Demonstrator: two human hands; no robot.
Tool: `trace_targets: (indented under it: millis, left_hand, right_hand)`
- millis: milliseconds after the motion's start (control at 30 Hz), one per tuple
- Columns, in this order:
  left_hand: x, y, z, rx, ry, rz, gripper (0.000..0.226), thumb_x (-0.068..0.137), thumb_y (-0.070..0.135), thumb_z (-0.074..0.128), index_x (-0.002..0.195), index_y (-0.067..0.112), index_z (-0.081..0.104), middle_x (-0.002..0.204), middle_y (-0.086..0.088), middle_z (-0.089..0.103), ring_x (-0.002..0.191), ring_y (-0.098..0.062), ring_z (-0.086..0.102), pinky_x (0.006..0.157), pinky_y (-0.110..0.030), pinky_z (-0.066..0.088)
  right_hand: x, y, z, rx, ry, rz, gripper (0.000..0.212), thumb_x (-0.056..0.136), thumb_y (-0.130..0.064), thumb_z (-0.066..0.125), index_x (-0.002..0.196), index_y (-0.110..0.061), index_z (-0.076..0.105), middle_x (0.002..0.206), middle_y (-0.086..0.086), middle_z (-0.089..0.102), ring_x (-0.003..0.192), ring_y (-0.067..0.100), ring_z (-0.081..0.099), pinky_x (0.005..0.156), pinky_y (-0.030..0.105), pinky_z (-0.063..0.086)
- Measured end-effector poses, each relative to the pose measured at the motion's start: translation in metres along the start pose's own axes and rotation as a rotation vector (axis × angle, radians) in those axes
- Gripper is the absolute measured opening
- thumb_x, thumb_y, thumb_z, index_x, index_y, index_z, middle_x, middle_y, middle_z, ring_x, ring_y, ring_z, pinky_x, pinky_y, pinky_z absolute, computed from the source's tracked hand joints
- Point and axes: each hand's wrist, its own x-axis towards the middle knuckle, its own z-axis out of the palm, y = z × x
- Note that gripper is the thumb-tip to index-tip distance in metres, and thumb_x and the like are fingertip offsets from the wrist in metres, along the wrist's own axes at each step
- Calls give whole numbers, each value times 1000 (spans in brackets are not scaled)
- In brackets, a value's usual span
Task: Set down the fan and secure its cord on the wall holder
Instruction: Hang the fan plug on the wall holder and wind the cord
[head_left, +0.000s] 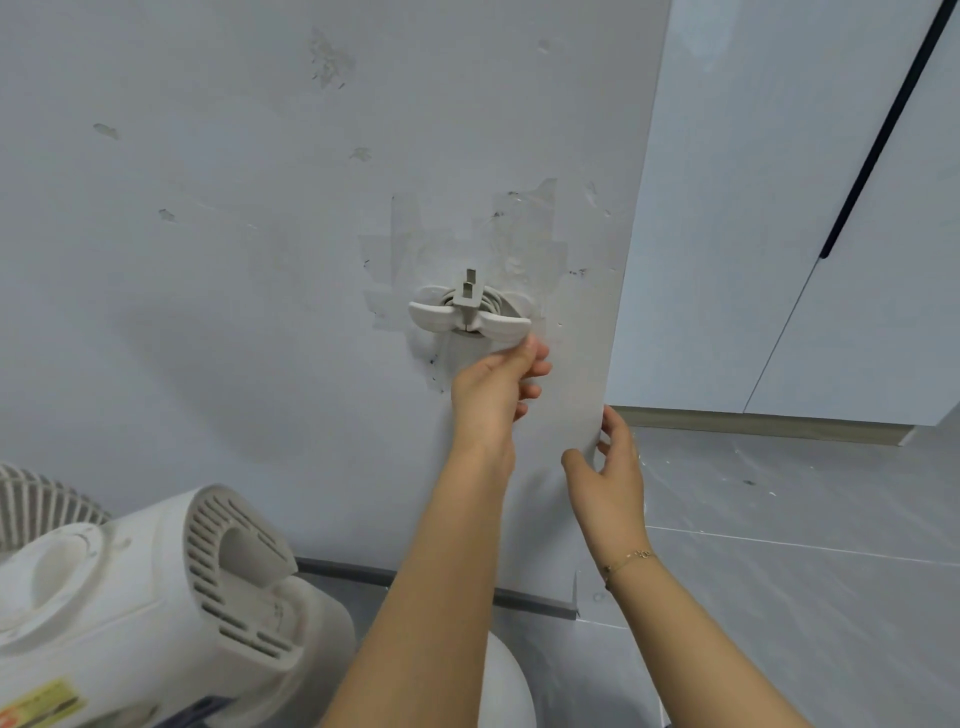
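Nearest, one white fan (156, 597) stands on the floor at near left, bulky, rigid. On the wall, one holder (470, 317) carries the coiled, pliable cord (467, 300) with its plug; take it near the plug. Left hand (493, 387) pinches the holder's right wing; right hand (610, 467), open, touches the wall corner.

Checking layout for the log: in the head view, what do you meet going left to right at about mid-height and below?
fan → wall holder with the cord's plug hooked on it → left hand → right hand at the wall corner → cabinet doors
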Motion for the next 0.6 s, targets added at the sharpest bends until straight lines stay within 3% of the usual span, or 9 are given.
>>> trace_targets:
  millis: [100, 167, 267, 467, 533, 600]
  left_hand:
    - [5, 1, -7, 74, 22, 63, 18, 90, 24, 62, 75, 17, 68, 61, 9, 62, 40, 1, 44, 45, -10, 34]
    - [9, 0, -18, 271, 135, 199, 20, 91, 23, 60, 74, 14, 68, 62, 8, 62, 43, 0, 48, 47, -9, 37]
    - [13, 0, -38, 553, 248, 362, 25, 91, 32, 56, 75, 17, 68, 64, 9, 65, 61, -15, 58, 64, -24, 45]
    - [9, 0, -63, 780, 69, 414, 32, 95, 37, 48, 79, 17, 66, 70, 6, 69, 63, -16, 62, 68, -29, 49]
    - [6, -2, -71, 864, 72, 460, 33, 96, 38, 45, 78, 18, 64, 69, 5, 70, 67, -17, 65, 76, -34, 51]
    - [2, -10, -77, 1033, 112, 485, 39, 99, 39, 38, 77, 20, 62, 68, 4, 70, 71, -17, 65, 91, -36, 43]
  right_hand:
    - [2, 2, -1, -5, -11, -3, 61, 85, -8, 52, 142, -24, 37, 141, -4, 44, 131, 15, 42, 109, 45, 39]
    - [2, 3, -2, -7, -15, -2, 61, 85, -7, 52, 142, -23, 37, 142, -4, 44, 132, 16, 41, 110, 45, 38]
    - [2, 2, -2, -10, -12, 0, 62, 85, -6, 52, 143, -22, 37, 143, -3, 43, 132, 17, 41, 110, 45, 37]
    - [3, 1, 1, 6, 2, 9, 61, 84, -7, 52, 142, -21, 38, 142, -3, 44, 131, 18, 43, 109, 45, 38]
    - [3, 0, 2, 12, 5, 22, 61, 85, -7, 52, 142, -21, 37, 143, -2, 44, 132, 18, 42, 109, 45, 38]
    - [2, -1, 1, 16, 3, 29, 61, 85, -7, 52, 143, -21, 37, 144, -2, 43, 133, 18, 41, 110, 45, 38]
